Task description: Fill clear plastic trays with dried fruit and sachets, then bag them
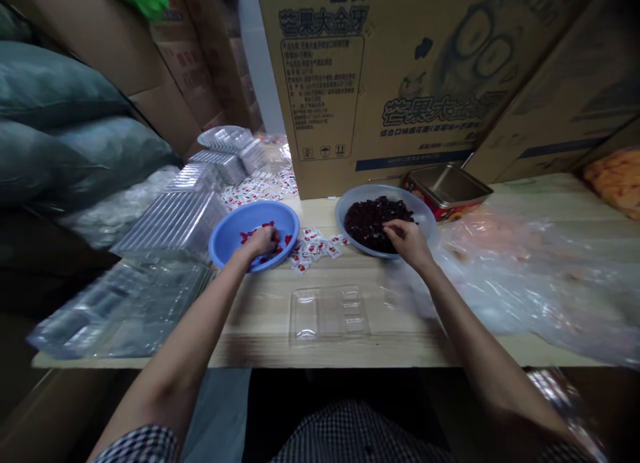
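My left hand (262, 242) reaches down into a blue plastic bowl (220, 243), its fingers curled among small red pieces (288, 239). What those fingers hold is hidden. At a pale translucent bowl (429, 218) full of dark, glossy pieces (367, 223), my right hand (409, 242) has thumb and fingers pinched together over the right side of the pile. Anything inside that pinch is too small to make out. Between my arms, near the table's front edge, lies a clear plastic tray (327, 316) with molded compartments.
Small white-and-red packets (315, 248) lie between the bowls. Stacked clear trays (170, 220) occupy the left side. A rectangular tin (450, 190) stands behind the right bowl, and plastic sheeting (525, 276) covers the right. Large cardboard boxes (380, 83) rise at the back.
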### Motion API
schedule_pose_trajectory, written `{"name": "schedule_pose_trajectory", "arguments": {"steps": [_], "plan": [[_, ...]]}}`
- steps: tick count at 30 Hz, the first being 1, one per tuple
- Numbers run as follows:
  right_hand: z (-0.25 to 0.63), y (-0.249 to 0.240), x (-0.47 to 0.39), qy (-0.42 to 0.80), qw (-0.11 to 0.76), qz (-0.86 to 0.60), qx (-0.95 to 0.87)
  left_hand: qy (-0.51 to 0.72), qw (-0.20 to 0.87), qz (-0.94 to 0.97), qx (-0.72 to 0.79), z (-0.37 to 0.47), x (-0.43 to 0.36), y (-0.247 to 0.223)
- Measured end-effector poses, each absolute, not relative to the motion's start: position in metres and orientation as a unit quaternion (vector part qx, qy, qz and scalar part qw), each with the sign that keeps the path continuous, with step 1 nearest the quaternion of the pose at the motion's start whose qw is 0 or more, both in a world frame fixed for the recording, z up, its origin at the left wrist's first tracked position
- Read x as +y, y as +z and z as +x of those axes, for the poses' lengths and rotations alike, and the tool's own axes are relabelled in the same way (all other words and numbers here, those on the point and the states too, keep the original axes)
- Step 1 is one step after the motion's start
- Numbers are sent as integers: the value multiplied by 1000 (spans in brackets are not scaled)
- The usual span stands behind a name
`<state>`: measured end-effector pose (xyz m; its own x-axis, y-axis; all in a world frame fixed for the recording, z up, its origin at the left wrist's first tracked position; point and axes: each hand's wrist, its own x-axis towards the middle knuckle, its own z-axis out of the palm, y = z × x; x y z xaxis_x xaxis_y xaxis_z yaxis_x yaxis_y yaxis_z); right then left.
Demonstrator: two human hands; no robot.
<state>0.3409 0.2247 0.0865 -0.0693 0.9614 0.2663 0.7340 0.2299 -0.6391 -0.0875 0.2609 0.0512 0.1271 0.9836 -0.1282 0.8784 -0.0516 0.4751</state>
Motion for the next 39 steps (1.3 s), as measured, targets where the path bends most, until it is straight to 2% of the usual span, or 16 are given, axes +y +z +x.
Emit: {"name": "schedule_pose_trajectory", "arguments": {"steps": [4, 6, 15, 18, 20, 22, 25, 28, 30, 31, 35, 39], "plan": [[331, 81, 260, 128, 142, -697, -691, 211, 251, 662, 674, -100, 246, 56], [324, 77, 275, 135, 75, -712, -685, 254, 276, 631, 679, -102, 241, 56], [311, 62, 304, 148, 3, -682, -717, 397, 413, 495, 654, -94, 219, 65], [319, 61, 298, 156, 23, -666, -729, 459, 462, 446, 614, -88, 208, 73], [324, 64, 294, 165, 44, -661, -731, 460, 455, 457, 610, -86, 203, 74], [330, 71, 293, 174, 68, -660, -728, 433, 411, 486, 638, -88, 199, 73], [339, 85, 285, 172, 119, -665, -717, 370, 259, 547, 705, -95, 191, 74], [339, 92, 250, 199, 237, -632, -711, 378, 126, 602, 692, -83, 170, 80], [329, 86, 211, 273, 361, -538, -711, 415, 125, 638, 637, -56, 149, 84], [320, 79, 189, 308, 394, -492, -713, 424, 150, 657, 606, -36, 138, 83], [284, 37, 122, 349, 342, -494, -719, 325, 298, 730, 522, 48, 102, 55], [268, 3, 111, 312, 341, -513, -723, 288, 250, 781, 495, 93, 93, 19]]}}
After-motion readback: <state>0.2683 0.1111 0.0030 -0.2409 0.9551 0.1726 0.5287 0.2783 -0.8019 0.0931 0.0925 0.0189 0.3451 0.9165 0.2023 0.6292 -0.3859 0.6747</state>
